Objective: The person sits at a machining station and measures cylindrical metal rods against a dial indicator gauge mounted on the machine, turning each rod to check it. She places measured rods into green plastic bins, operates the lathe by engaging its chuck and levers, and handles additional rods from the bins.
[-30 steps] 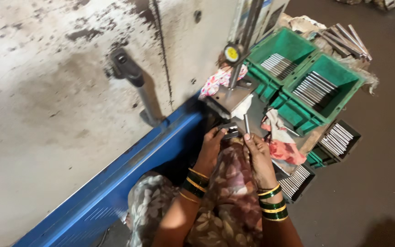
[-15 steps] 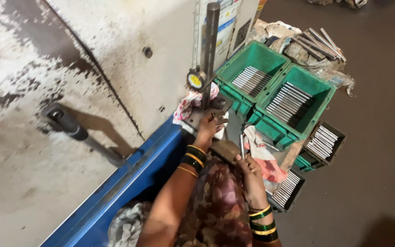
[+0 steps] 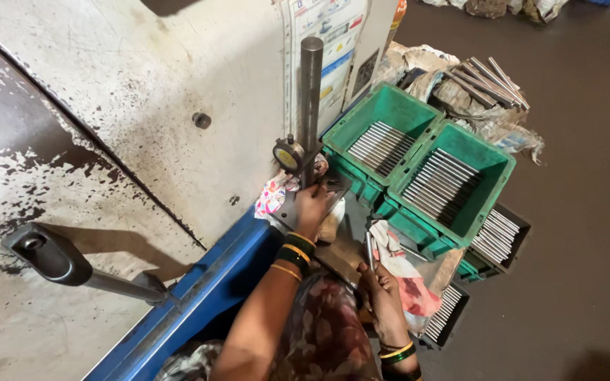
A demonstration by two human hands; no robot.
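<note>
My left hand (image 3: 312, 208) rests on the grey plate (image 3: 333, 189) at the foot of the post (image 3: 311, 99), just below the dial gauge (image 3: 289, 156); its fingers curl down over something there, though I cannot tell what, if anything, they grip. My right hand (image 3: 381, 282) is closed round a thin metal rod (image 3: 369, 248), held upright beside the patterned cloth (image 3: 407, 271). More rods lie in the green bins (image 3: 492, 166) just beyond, right of the post.
</note>
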